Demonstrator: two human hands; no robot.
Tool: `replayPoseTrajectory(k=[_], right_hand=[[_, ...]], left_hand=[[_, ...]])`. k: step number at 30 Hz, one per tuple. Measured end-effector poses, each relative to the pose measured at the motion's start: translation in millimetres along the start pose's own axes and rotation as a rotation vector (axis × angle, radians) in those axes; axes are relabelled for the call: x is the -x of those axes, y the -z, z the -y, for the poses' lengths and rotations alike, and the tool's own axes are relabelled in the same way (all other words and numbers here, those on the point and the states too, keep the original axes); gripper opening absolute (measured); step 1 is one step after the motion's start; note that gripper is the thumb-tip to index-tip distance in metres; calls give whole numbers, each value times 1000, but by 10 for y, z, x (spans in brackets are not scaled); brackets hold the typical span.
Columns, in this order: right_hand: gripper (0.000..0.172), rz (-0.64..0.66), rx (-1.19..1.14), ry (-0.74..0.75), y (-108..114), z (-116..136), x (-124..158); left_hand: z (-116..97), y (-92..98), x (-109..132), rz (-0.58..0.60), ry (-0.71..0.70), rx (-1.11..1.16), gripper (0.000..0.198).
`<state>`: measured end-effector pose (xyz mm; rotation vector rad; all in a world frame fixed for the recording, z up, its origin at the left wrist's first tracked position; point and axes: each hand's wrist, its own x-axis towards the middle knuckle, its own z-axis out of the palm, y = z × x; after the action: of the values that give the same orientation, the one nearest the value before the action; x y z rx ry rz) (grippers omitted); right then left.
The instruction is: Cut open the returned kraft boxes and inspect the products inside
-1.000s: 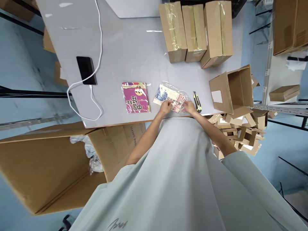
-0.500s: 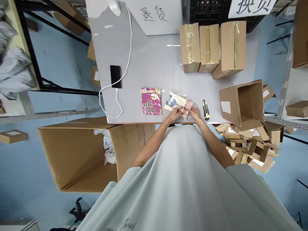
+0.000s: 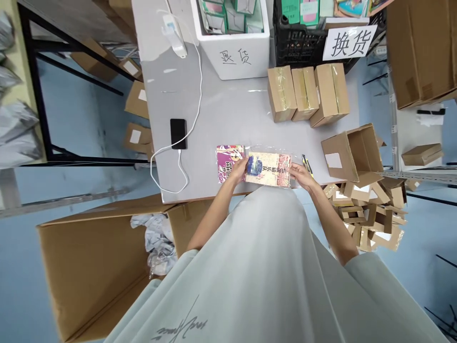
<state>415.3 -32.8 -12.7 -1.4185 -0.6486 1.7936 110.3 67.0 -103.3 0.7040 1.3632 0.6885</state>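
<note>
Between my two hands I hold a cream book (image 3: 267,169) with blue and red print, wrapped in clear plastic. My left hand (image 3: 238,170) is closed on its left edge, and my right hand (image 3: 302,175) pinches its right edge. Partly behind my left hand lies a purple book (image 3: 225,159) in clear wrap, flat on the table. A yellow and black utility knife (image 3: 307,165) rests just beyond my right hand, partly covered by it.
On the grey table (image 3: 221,109) stand three taped cartons (image 3: 304,93), an open carton (image 3: 333,152), a white foam box (image 3: 235,57) and a black crate (image 3: 298,50). A phone (image 3: 178,133) lies on the left with its white cable (image 3: 200,90). A large open box (image 3: 96,267) stands lower left.
The cream book has been lifted toward me and straightened. My hands have spread apart to its two ends. The view has tilted up, so the foam box and crate contents now show.
</note>
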Motion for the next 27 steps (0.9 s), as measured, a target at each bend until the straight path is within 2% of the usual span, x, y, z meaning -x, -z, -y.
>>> replayPoseTrajectory(k=[2, 4, 8, 13, 18, 22, 25, 27], right_hand=[[66, -14, 11, 16, -70, 87, 71], [64, -39, 17, 27, -151, 131, 82], [60, -110, 62, 9, -327, 111, 5], [56, -164, 64, -66, -564, -2, -94], [32, -65, 37, -103, -807, -53, -175], [18, -122, 111, -143, -946, -72, -269], [24, -221, 234, -129, -992, -90, -340], [33, -255, 291, -110, -1003, -97, -371]], left_hand=[[-62, 17, 83, 50, 36, 164, 68], [-118, 49, 163, 34, 14, 261, 71], [-168, 152, 288, -50, -16, 331, 59], [-107, 372, 390, -152, 15, 406, 48], [-15, 689, 463, -174, 93, 463, 54], [18, 871, 484, -179, 117, 487, 52], [14, 891, 506, -178, 95, 492, 41], [7, 845, 531, -219, 69, 498, 34]])
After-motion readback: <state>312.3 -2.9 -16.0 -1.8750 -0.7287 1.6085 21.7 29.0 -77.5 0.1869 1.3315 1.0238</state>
